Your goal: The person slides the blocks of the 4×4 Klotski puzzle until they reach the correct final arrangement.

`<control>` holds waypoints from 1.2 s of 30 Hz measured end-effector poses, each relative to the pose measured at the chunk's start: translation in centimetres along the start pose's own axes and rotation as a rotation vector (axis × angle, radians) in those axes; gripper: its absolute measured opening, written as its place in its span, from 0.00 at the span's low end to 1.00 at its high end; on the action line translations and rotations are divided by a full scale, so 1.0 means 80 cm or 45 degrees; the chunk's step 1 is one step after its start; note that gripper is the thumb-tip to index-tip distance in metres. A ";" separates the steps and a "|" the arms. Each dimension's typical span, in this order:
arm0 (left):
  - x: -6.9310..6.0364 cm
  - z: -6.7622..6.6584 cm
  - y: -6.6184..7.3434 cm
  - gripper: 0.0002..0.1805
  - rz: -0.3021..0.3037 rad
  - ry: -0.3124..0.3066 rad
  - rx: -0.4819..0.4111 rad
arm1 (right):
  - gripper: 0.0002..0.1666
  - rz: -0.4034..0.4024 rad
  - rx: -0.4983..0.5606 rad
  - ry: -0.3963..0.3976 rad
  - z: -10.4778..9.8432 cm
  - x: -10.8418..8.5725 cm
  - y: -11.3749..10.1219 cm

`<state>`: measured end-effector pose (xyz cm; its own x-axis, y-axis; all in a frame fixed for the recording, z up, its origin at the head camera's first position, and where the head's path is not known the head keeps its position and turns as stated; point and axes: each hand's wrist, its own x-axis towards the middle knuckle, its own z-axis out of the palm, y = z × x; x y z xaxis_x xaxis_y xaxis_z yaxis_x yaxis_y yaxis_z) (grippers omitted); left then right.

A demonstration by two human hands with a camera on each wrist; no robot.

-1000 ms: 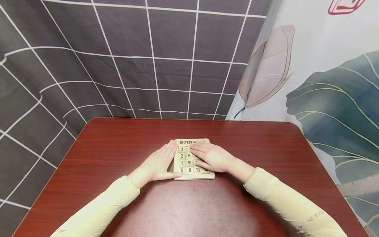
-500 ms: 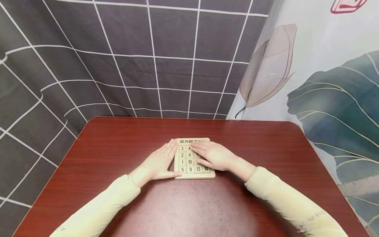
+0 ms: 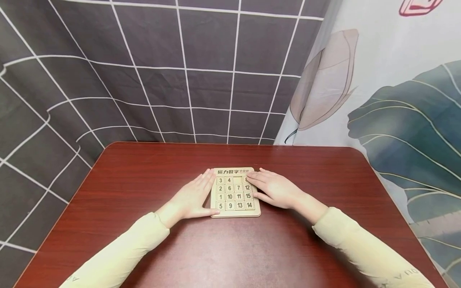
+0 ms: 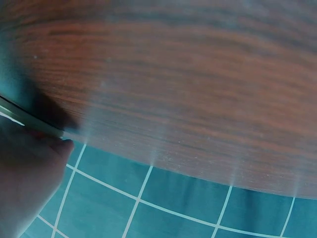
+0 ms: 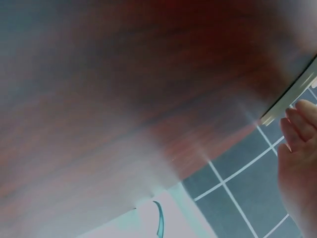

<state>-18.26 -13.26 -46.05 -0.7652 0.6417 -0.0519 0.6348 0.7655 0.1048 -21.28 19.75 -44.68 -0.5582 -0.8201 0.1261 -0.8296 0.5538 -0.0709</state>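
A pale wooden sliding number puzzle [image 3: 235, 213] lies flat on the table between both hands. Its numbered tiles sit in rows, and a tile-free slot [image 3: 237, 180] shows in the top row between the 4 tile [image 3: 229, 180] and the partly covered 8 tile. My left hand [image 3: 192, 198] lies along the puzzle's left side, fingers straight, thumb on the lower left corner. At the right side, fingertips of my right hand [image 3: 275, 189] touch the 8 tile, the thumb near the 15 tile [image 3: 248, 196]. Each wrist view catches only the puzzle's edge [image 5: 292, 94] beside the hand.
The dark red table [image 3: 144, 160] spreads around the puzzle. Behind and to the left hangs a grey curtain [image 3: 209, 92] with a white grid. A pale leaf-patterned curtain [image 3: 324, 100] hangs at the right.
My right hand has moved right, from over the puzzle's middle to its right edge, uncovering tiles and the slot in the top row. The left hand stays in place.
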 end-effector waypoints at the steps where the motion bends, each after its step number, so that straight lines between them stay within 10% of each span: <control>1: 0.000 0.000 0.000 0.64 0.002 0.004 -0.006 | 0.33 -0.002 -0.001 0.002 0.000 -0.001 0.000; 36: -0.001 -0.006 0.003 0.64 -0.006 -0.009 -0.015 | 0.35 -0.037 0.008 -0.035 -0.001 0.009 -0.012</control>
<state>-18.11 -13.17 -45.59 -0.7674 0.6384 -0.0598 0.6298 0.7680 0.1164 -20.85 18.63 -44.47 -0.5341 -0.8394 0.1008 -0.8454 0.5289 -0.0742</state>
